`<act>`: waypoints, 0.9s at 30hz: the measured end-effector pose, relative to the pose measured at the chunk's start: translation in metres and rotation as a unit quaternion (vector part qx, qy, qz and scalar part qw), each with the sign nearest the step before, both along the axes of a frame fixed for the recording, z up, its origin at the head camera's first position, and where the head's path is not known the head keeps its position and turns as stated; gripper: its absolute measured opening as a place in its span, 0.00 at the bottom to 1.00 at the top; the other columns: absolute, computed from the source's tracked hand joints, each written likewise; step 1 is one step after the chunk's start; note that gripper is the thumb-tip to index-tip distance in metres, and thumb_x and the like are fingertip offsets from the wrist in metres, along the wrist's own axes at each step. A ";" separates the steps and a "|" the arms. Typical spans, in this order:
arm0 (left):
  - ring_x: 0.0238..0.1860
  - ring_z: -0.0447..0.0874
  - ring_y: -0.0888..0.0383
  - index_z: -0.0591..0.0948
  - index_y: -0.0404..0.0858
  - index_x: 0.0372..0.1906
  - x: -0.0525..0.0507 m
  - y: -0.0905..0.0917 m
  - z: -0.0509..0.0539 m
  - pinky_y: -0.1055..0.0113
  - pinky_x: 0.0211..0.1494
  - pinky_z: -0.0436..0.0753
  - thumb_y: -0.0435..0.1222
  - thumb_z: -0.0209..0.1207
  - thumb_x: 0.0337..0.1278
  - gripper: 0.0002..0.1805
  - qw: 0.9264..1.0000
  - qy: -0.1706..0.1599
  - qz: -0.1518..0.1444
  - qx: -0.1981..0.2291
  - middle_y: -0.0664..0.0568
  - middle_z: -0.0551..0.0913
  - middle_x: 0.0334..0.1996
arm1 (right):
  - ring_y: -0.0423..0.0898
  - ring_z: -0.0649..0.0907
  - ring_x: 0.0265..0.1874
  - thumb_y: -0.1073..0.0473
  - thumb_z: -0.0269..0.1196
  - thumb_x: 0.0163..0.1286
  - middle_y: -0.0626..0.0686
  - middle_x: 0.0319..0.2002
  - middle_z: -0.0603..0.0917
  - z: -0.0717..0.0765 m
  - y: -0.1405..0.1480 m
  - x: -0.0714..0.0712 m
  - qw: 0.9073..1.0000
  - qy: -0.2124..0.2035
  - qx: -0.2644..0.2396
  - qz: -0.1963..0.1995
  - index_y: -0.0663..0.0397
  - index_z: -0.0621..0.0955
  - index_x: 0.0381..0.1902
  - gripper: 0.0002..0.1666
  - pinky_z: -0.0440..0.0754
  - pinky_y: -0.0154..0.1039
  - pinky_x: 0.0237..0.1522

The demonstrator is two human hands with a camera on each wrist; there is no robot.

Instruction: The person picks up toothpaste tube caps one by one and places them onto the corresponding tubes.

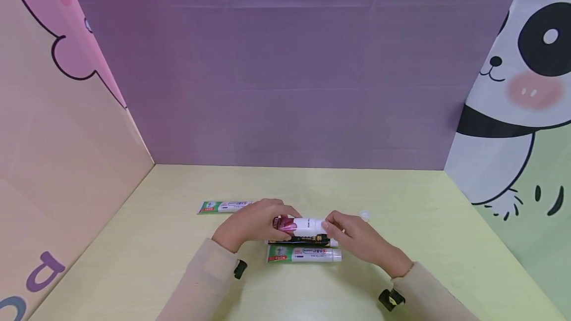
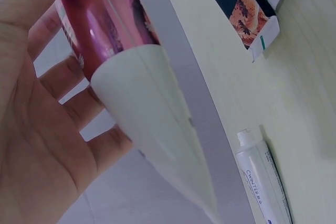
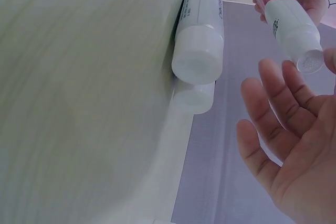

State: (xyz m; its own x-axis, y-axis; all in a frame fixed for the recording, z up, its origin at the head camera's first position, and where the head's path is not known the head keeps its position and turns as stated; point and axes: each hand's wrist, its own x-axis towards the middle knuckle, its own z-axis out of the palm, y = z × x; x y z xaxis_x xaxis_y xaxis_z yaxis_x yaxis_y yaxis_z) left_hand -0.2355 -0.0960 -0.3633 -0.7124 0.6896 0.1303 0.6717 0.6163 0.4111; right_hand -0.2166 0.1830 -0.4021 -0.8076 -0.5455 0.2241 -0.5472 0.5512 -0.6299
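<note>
Two green tubes (image 1: 304, 254), black tube (image 1: 304, 241) between, left fingers (image 2: 84, 111) gripping pink tube (image 1: 305, 226), right fingers (image 3: 280, 103) pinching its cap (image 3: 310, 61)

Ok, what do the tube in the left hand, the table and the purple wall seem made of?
Tube: probably thin laminated plastic, glossy, with bright reflections on its metallic pink area.
Table: wood or wood-look laminate, pale satin; faint grain streaks show.
Purple wall: perhaps fabric or vinyl sheeting, mostly matte, with fold creases.
</note>
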 end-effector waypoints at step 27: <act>0.34 0.75 0.64 0.86 0.48 0.53 0.000 0.000 0.001 0.69 0.39 0.78 0.38 0.73 0.53 0.19 1.000 0.003 -0.012 0.009 0.63 0.80 0.36 | 0.40 0.80 0.37 0.53 0.67 0.71 0.42 0.41 0.81 0.004 -0.005 0.001 0.997 0.042 -0.052 0.039 0.51 0.75 0.52 0.17 0.80 0.39 0.39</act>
